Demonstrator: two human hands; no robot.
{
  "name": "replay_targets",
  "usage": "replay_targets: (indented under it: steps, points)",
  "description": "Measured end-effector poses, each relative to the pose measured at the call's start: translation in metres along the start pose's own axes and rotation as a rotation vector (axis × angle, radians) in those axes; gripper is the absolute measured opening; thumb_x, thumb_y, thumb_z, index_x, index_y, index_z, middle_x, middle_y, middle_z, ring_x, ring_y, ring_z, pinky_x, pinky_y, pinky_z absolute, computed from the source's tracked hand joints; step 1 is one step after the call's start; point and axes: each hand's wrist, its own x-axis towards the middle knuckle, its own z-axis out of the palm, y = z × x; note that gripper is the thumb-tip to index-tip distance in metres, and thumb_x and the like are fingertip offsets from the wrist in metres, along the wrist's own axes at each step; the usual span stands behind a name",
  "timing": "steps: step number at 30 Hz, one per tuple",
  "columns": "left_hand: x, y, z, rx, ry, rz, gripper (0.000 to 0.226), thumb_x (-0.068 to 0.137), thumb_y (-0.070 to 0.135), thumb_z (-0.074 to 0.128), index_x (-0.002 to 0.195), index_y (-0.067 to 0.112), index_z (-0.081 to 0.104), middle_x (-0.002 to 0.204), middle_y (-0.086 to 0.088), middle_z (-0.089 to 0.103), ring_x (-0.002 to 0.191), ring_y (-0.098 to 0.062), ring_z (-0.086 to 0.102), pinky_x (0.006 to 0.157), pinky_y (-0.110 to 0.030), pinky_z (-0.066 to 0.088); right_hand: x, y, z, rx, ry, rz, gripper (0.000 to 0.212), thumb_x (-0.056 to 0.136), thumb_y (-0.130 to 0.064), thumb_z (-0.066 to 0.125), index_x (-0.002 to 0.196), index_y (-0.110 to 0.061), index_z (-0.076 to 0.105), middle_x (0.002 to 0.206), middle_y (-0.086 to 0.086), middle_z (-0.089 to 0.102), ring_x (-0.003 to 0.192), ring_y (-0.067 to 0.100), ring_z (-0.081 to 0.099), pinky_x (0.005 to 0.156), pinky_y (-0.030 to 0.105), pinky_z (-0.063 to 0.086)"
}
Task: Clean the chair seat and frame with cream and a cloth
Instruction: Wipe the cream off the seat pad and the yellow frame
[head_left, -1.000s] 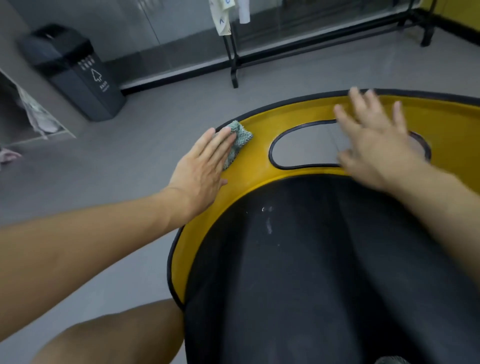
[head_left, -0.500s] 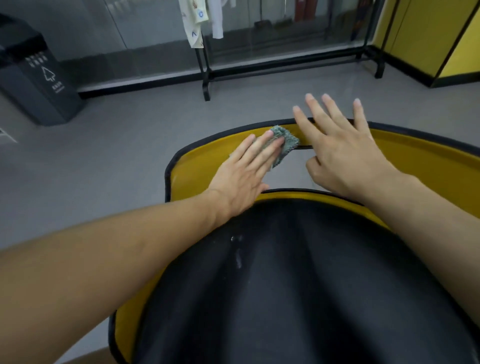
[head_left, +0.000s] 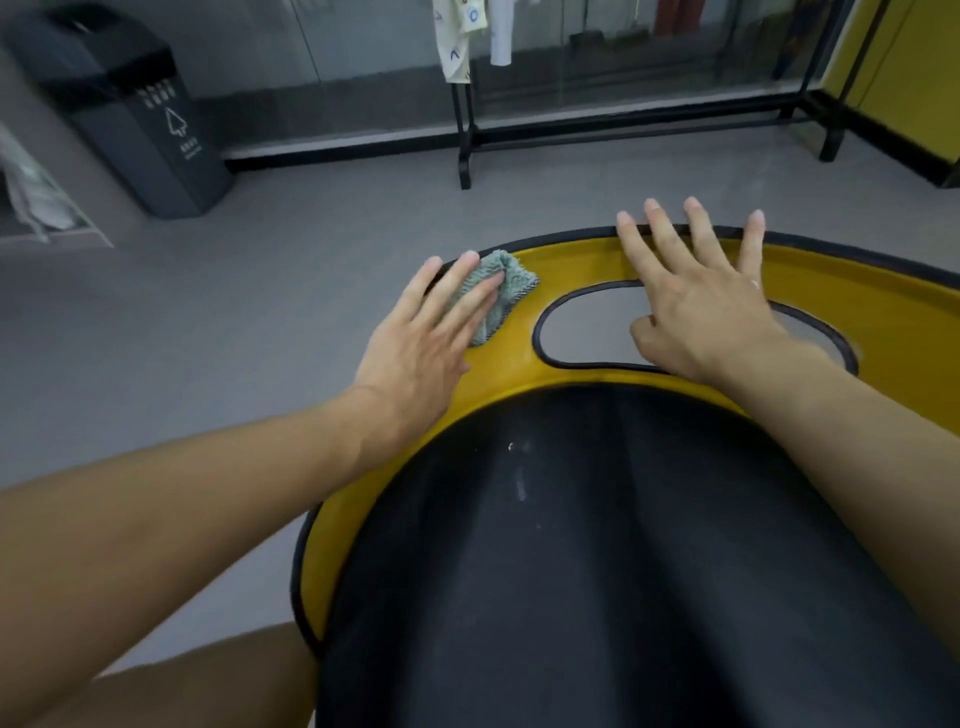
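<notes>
I am looking down through the head camera at a curved yellow plastic chair frame (head_left: 519, 364) with black edge trim, which is wrapping around a black padded seat cushion (head_left: 597, 571) that is filling the lower middle of my view. My left hand (head_left: 415, 343) is lying flat with straight fingers, pressing a small crumpled teal terry cloth (head_left: 511, 280) onto the yellow frame near its outer rim, just left of a black-rimmed oval cut-out (head_left: 587, 332) in the frame. Part of the cloth is sticking out past the fingertips. My right hand (head_left: 696, 312) is resting palm down and unclenched across the middle of that cut-out, fingers spread and reaching the frame's black rim, gripping nothing. A few pale streaks (head_left: 519, 488) are showing on the black cushion; I cannot tell what they are. Beyond the chair, on the grey floor (head_left: 260, 312), a dark grey lidded bin (head_left: 135, 119) is standing at the left, and a black metal rack (head_left: 623, 135) is running along a glass wall, with pale garments (head_left: 454, 41) hanging from it.
</notes>
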Motion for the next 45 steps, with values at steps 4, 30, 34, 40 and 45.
replay_targets:
  steps: [4,30,34,40,45]
  points:
    - [-0.022,-0.012,0.001,0.145,-0.068,0.061,0.077,0.103,0.05,0.006,0.151,-0.005,-0.022,0.158,-0.026,-0.03,0.143,-0.045,-0.034,0.119,-0.058,-0.017,-0.003,0.004,-0.003,0.011,-0.033,-0.013,0.091,0.088,-0.033,0.049,0.154,-0.03,-0.013,0.166,0.001,-0.005,0.151,0.028,-0.007,0.115,0.067,-0.004]
    - [0.145,0.154,-0.101,-0.587,0.398,0.171,0.076,0.106,0.052,0.023,0.16,0.009,-0.006,0.167,-0.013,-0.013,0.153,-0.036,-0.015,0.124,-0.051,0.001,-0.095,0.122,-0.024,-0.093,-0.012,0.142,0.075,0.086,-0.024,0.041,0.156,-0.007,0.018,0.16,0.015,0.026,0.148,0.031,0.023,0.121,0.046,0.019]
    - [0.127,0.127,-0.068,-0.515,0.258,-0.033,0.074,0.106,0.051,0.02,0.159,0.01,-0.012,0.167,-0.01,-0.018,0.152,-0.036,-0.018,0.123,-0.052,-0.001,-0.095,0.122,-0.024,-0.116,-0.028,0.148,0.076,0.087,-0.025,0.042,0.157,-0.008,0.015,0.161,0.015,0.021,0.149,0.03,0.018,0.122,0.046,0.015]
    - [0.056,0.07,-0.012,-0.334,0.04,-0.131,0.076,0.104,0.046,0.018,0.156,0.005,-0.019,0.163,-0.014,-0.028,0.149,-0.039,-0.027,0.122,-0.054,-0.003,-0.087,0.109,-0.019,-0.139,-0.019,0.199,0.077,0.089,-0.024,0.048,0.156,-0.007,0.014,0.162,0.014,0.02,0.15,0.029,0.014,0.12,0.056,0.008]
    - [0.027,0.083,0.001,-0.296,-0.092,-0.106,0.074,0.105,0.042,0.018,0.154,-0.001,-0.019,0.162,-0.019,-0.027,0.147,-0.043,-0.029,0.122,-0.054,-0.005,-0.082,0.098,-0.011,-0.108,0.058,0.199,0.075,0.082,-0.026,0.037,0.152,-0.004,0.021,0.158,0.017,0.027,0.148,0.032,0.021,0.117,0.06,0.009]
